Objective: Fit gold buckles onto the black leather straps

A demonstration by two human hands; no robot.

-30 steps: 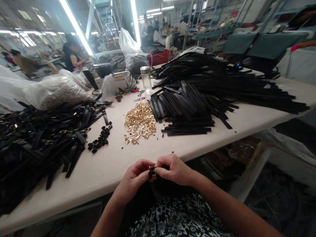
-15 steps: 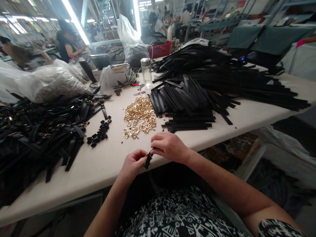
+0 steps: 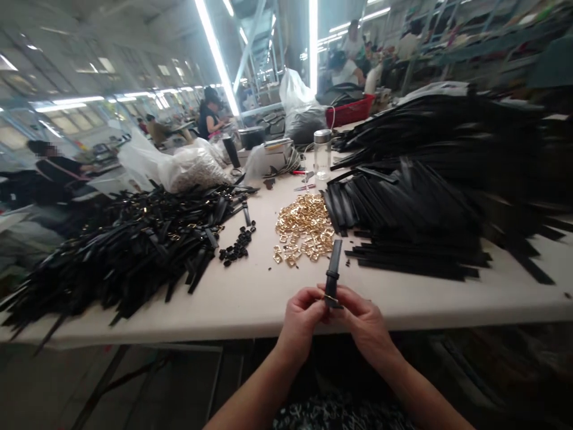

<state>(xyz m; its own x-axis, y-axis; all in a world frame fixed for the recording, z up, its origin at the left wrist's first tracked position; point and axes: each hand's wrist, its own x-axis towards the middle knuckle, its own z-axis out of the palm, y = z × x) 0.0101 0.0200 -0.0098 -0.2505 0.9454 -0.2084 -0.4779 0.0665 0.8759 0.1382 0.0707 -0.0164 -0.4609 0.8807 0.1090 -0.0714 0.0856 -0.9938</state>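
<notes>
Near the table's front edge, my left hand (image 3: pixel 304 313) and my right hand (image 3: pixel 360 313) both pinch the lower end of a black strap (image 3: pixel 333 260). The strap points up and away from me, with a black keeper loop around its middle and a gold buckle (image 3: pixel 330 298) at the fingers. Just beyond it lies a heap of gold buckles (image 3: pixel 304 224). Small black loops (image 3: pixel 237 246) sit in a loose cluster to the left. On the right are piled plain black strips (image 3: pixel 385 197). My fingertips partly hide the strap's near end.
A large heap of black straps with buckles (image 3: pixel 147 245) covers the table's left side. Behind stand a clear plastic bag (image 3: pixel 197 167), a glass bottle (image 3: pixel 322 158) and a red basket (image 3: pixel 353 112). Longer black strips (image 3: pixel 430 131) fill the back right. Other people sit farther off.
My view has swung to the left. The hands have come together around the strap, which now stands out with its loop and long end visible; before, only a short piece showed.
</notes>
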